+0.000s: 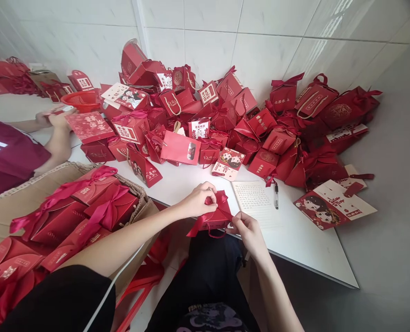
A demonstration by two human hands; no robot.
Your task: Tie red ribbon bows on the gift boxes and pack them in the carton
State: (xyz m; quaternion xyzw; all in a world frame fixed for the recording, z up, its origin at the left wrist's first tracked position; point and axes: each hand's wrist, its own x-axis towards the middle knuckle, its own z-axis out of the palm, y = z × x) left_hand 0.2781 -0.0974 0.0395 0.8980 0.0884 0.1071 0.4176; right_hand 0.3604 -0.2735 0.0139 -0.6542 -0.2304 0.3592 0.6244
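A small red gift box [214,220] with a twisted cord handle sits at the table's front edge, in front of my body. Red satin ribbon [222,199] is looped on its top. My left hand [205,197] pinches a part of this ribbon at the box's upper left. At the box's right side, my right hand [246,227] pinches the other end of the ribbon between thumb and fingers. The ribbon's tail [195,228] hangs down at the lower left. My fingers partly cover the bow, so its exact form is hidden.
Many red gift boxes [210,154] are heaped along the wall. An open notebook [255,196] and a pen [276,196] lie right of my box. A cardboard carton [145,214] with ribboned boxes stands at left. Beyond it, another person's hands [54,117] are near a red basket [82,99].
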